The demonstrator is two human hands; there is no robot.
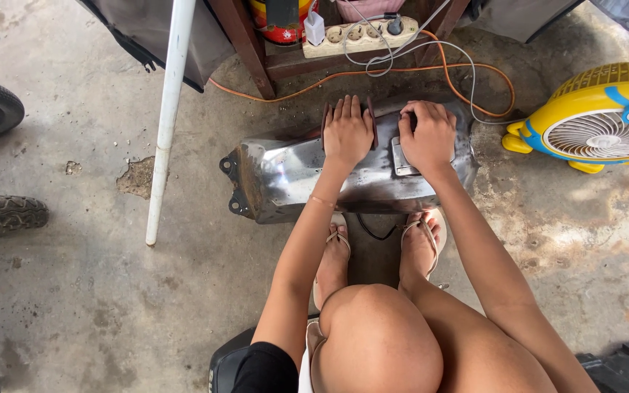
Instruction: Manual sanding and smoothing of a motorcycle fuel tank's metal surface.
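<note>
sanding or rubbing down a bare metal fuel tank [293, 178], by the look of it, mid-pass along the top of the shell; tank lying on its side on the stained concrete floor [74, 306], just ahead of two sandalled feet [376, 251]. left hand [346, 132] flat on the upper curve, fingers together and extended, pressing on a dark reddish sheet [370, 120], seemingly abrasive paper, pinned under the palm rather than gripped. right hand [428, 137] just beside it, fingers curled and closed over a small dark block or pad, mostly hidden, hard to name. next move, judged from this, likely calling for steady downward pressure and an even stroke following the curve, with the other hand bracing against rolling. metal dull silver, scuffed, rust-brown at the bracketed end on the left, smoothly rounded. behind, an orange cable [373, 73] looping to a cream power strip [362, 36]; a yellow cartoon-shaped fan [598, 120] to the right; a white pole [167, 109] and knobbly tyre [1, 216] to the left.
</note>
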